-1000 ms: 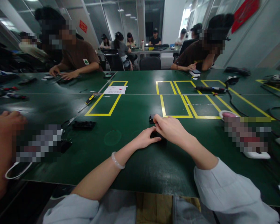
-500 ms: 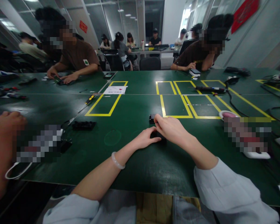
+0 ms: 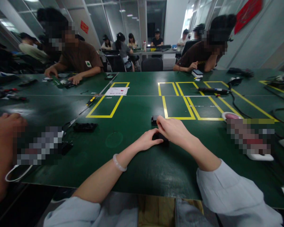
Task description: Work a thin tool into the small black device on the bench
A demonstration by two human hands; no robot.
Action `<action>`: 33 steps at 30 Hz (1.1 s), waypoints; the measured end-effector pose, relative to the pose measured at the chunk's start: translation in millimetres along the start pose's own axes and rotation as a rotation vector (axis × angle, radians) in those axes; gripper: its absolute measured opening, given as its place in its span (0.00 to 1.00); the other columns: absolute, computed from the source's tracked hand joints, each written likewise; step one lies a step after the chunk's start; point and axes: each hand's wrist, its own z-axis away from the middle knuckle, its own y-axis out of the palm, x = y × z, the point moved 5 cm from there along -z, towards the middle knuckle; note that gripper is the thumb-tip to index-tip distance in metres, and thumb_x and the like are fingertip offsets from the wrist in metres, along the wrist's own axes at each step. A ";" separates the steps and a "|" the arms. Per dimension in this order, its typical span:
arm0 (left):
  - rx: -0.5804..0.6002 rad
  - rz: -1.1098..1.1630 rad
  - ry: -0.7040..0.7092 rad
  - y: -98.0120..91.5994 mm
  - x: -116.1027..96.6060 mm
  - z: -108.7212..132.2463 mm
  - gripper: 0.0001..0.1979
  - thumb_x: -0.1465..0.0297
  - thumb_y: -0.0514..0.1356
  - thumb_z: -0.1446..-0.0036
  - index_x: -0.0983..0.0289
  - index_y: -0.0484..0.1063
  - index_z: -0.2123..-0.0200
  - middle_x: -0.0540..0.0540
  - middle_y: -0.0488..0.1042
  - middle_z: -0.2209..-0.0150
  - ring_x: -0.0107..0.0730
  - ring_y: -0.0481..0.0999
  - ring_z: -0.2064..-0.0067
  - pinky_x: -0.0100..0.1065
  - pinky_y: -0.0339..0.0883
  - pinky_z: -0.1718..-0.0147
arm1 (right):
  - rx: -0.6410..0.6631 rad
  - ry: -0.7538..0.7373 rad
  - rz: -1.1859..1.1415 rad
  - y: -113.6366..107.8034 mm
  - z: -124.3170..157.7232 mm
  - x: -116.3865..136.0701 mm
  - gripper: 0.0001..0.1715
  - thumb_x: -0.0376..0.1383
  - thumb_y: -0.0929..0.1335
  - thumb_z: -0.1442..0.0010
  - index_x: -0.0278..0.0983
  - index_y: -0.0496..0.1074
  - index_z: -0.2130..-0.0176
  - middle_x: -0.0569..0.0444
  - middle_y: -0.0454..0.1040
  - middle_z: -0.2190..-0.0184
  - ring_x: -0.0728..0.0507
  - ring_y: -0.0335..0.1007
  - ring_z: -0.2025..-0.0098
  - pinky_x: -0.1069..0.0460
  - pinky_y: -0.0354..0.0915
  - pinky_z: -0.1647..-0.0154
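On the green table in front of me lies a small black object point(image 3: 162, 138), mostly covered by my hands, so its kind is unclear. My left hand point(image 3: 148, 139) is closed around its left side, thumb toward me and fingers on the far side. Just above it, my right hand point(image 3: 172, 128) is closed with bent fingers. What those fingers hold, if anything, is hidden. A black block point(image 3: 154, 120) lies just beyond my hands, partly behind the right fingers.
Yellow tape rectangles point(image 3: 180, 118) mark the table. To the left lie a black ribbed part point(image 3: 85, 126), a yellow-black screwdriver point(image 3: 91, 100) and a blurred phone-like object point(image 3: 40, 146) beside a person's arm point(image 3: 2, 148). On the right are a white-edged device point(image 3: 260, 157) and a cabled black tool point(image 3: 214, 90).
My hands stay nearly in place, with only a slight shift of the right one. Across the table at left, a co-worker's hands have moved apart, showing more of a green board.
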 end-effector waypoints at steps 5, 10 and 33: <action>0.000 0.001 -0.003 0.4 0.9 0.1 0.23 0.61 0.62 0.42 0.65 0.67 0.47 0.60 0.72 0.47 0.46 0.72 0.47 0.42 0.64 0.48 | 0.053 0.005 0.066 3.0 -2.0 -0.4 0.14 0.41 0.56 0.32 0.37 0.65 0.58 0.50 0.77 0.70 0.42 0.74 0.68 0.52 0.48 0.74; -0.006 -0.020 -0.008 0.3 1.3 0.1 0.22 0.60 0.62 0.43 0.65 0.68 0.49 0.60 0.73 0.48 0.46 0.73 0.49 0.42 0.65 0.49 | 0.020 -0.018 0.031 2.2 -1.2 1.2 0.10 0.36 0.57 0.33 0.37 0.64 0.57 0.51 0.77 0.68 0.43 0.74 0.68 0.53 0.49 0.75; 0.003 0.015 -0.004 -0.1 -2.5 -0.3 0.19 0.60 0.62 0.42 0.65 0.69 0.51 0.59 0.74 0.50 0.45 0.73 0.49 0.40 0.65 0.50 | 0.044 -0.023 0.108 2.9 -1.4 4.5 0.12 0.40 0.57 0.32 0.37 0.64 0.58 0.49 0.77 0.69 0.41 0.75 0.67 0.52 0.52 0.72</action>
